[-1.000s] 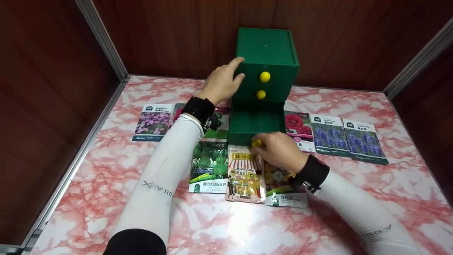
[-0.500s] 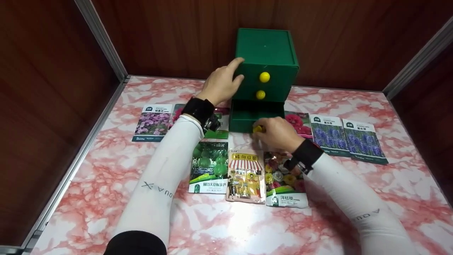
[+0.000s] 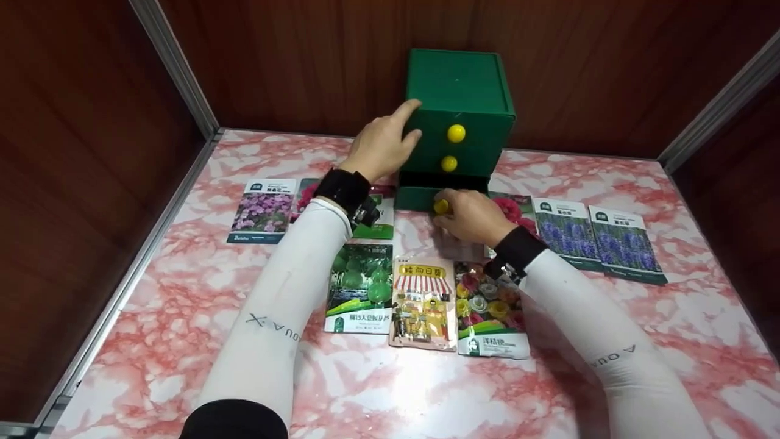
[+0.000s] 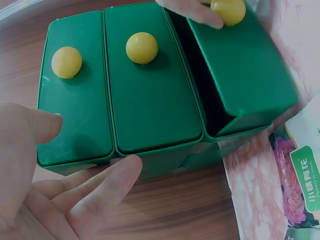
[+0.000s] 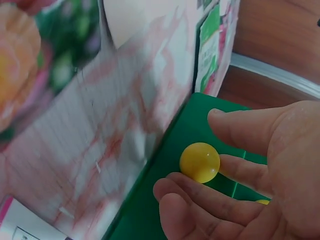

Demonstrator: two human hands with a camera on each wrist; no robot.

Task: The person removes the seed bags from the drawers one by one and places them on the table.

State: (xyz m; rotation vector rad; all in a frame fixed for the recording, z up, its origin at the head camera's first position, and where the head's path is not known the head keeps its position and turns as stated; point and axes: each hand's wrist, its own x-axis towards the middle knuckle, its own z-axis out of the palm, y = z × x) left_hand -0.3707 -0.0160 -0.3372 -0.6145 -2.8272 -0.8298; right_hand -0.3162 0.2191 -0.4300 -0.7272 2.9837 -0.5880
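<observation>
A green drawer cabinet (image 3: 458,82) stands at the back, with yellow round knobs on its drawers. The upper two drawers are flush; the bottom drawer (image 3: 417,199) sticks out a little, leaving a dark gap above it. My right hand (image 3: 478,216) is at the bottom drawer's yellow knob (image 5: 200,162). In the right wrist view its fingers touch the knob and drawer front, while the thumb stands apart. My left hand (image 3: 381,146) rests against the cabinet's left side, fingers extended and thumb before the top drawer front (image 4: 75,115).
Before the cabinet lie a gourd seed packet (image 3: 359,289), a yellow striped-awning packet (image 3: 423,305) and a mixed-flower packet (image 3: 492,311). More flower packets flank it, including a pink-purple one (image 3: 265,210) and two lavender ones (image 3: 627,244). Dark wood panels (image 3: 304,67) enclose the table.
The bottom drawer has slid back into the cabinet most of the way, my right hand moving with it. More of the packets in front now shows. My left hand has stayed in place.
</observation>
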